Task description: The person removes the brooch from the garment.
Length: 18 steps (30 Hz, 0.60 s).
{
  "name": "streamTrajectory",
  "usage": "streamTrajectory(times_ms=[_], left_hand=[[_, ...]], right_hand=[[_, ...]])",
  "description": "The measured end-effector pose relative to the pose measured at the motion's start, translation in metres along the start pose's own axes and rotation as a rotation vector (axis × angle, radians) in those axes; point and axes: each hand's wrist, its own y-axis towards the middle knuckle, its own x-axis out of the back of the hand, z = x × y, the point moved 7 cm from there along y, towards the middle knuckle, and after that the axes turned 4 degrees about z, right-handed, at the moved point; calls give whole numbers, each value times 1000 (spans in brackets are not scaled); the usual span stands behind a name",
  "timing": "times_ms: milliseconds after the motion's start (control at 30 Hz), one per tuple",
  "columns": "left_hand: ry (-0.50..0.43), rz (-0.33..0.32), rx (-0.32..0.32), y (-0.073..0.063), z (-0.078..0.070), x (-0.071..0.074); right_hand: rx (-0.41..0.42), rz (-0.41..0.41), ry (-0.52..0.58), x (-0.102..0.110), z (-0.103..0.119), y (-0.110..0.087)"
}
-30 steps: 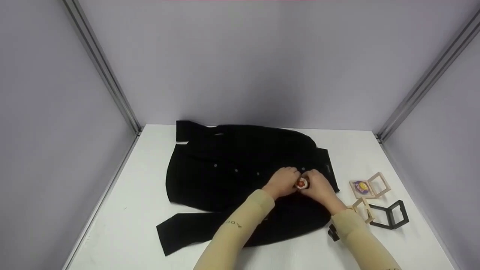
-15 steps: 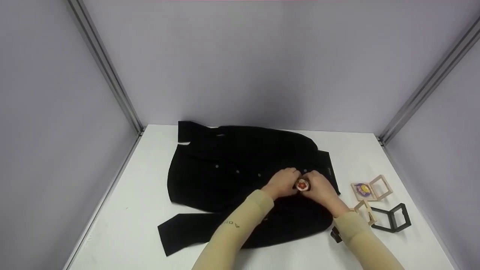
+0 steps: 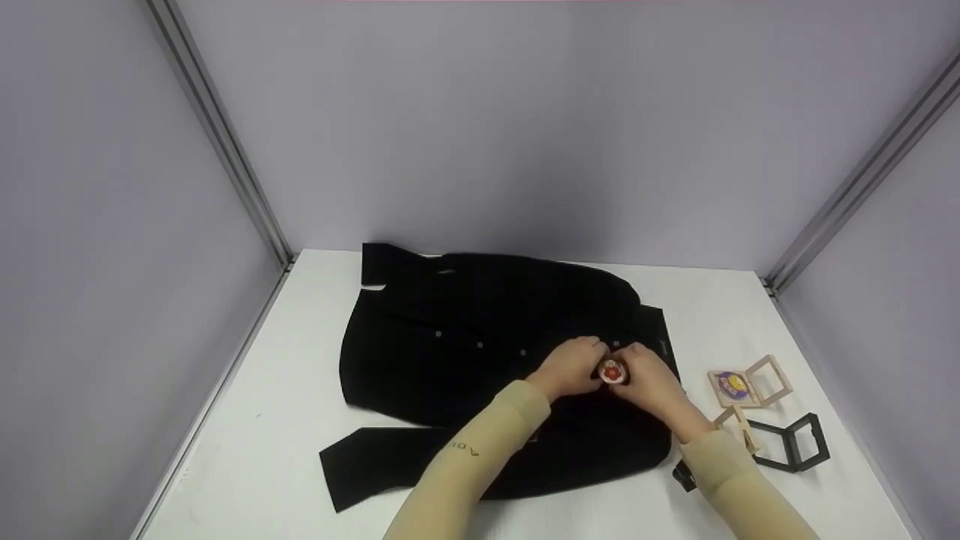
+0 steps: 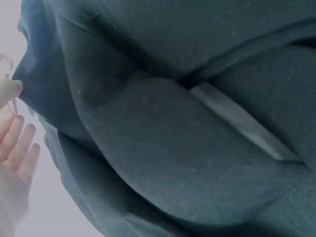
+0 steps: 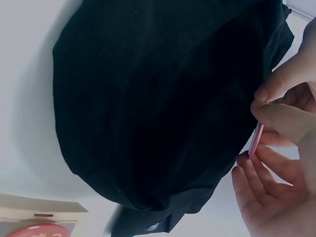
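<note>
A black long-sleeved shirt (image 3: 465,382) with a row of light buttons lies spread on the white table. Over its right part, a round badge with a red flower (image 3: 613,371) sits between both hands. The right hand (image 3: 649,382) pinches the badge; its thin pink edge shows from the side in the right wrist view. Against it, the left hand (image 3: 570,366) holds shirt cloth with fingers bent at the badge's left edge. In both wrist views the cloth is lifted to the fingertips. The badge's back is hidden.
At the right stand a pale wooden frame (image 3: 772,386) with a purple and yellow round badge, a second wooden frame (image 3: 739,427) and a black folding frame (image 3: 791,446). A small black object (image 3: 684,476) lies by the right sleeve. Grey walls enclose the table.
The badge's flowered face has turned more toward the head camera. Both hands keep their place over the shirt, while the whole head view has shifted slightly.
</note>
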Motion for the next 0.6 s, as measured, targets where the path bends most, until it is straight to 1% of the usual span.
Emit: streamTrajectory(times_ms=[167,333,467,600], left_hand=[[16,-27,-26,-2,-3,4],[78,-63,-66,-4,-7,8],[113,-74,-81,-5,-8,8],[129,-83,-90,-6,-9,8]], right_hand=[[9,-12,-2,3,2,-2],[23,-18,9,6,3,-3],[35,-16,3,5,3,-4],[25,-13,1,5,2,-5]])
